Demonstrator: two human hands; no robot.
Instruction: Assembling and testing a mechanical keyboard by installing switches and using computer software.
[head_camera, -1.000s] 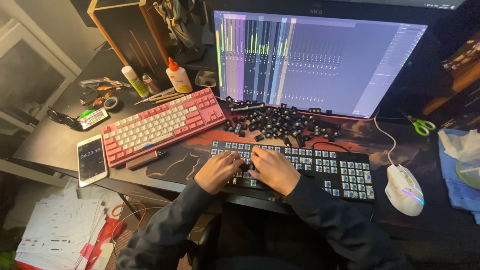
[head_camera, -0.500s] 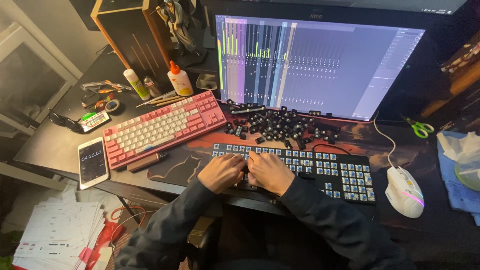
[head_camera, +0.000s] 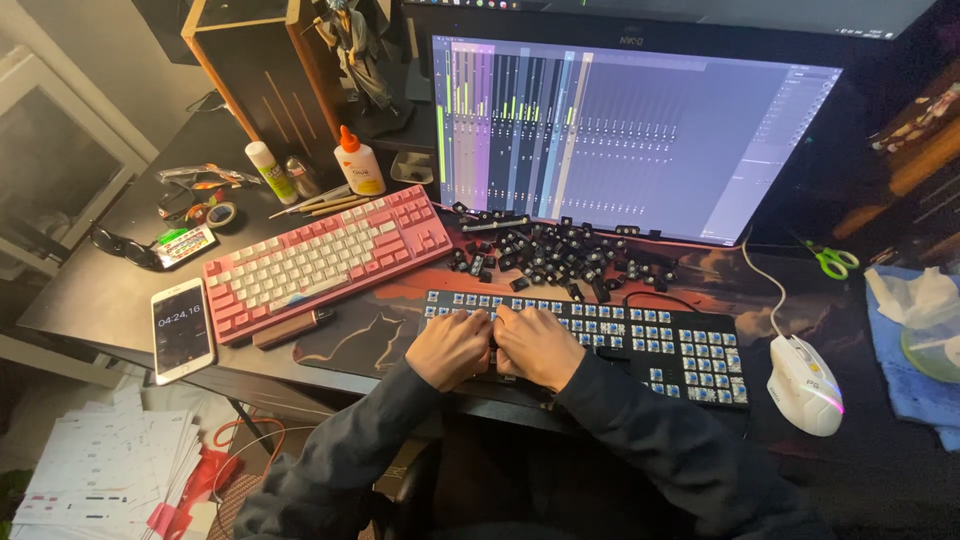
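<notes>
A: Where are the 2 hands sitting?

B: The left hand and right hand are resting side by side on the black keyboard with bare blue switches, at 6 o'clock from the monitor. The fingers are curling down, pressed together.

A: Pinching anything?

B: I cannot tell. The loose black keycaps are lying at 12 o'clock from the hands, and the pink keyboard at 10 o'clock.

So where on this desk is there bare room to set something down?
Bare desk lies left of the pink keyboard, above the phone. Bare mat shows between the pink keyboard and the left hand. Crowded: loose keycaps fill the strip between monitor and black keyboard.
</notes>
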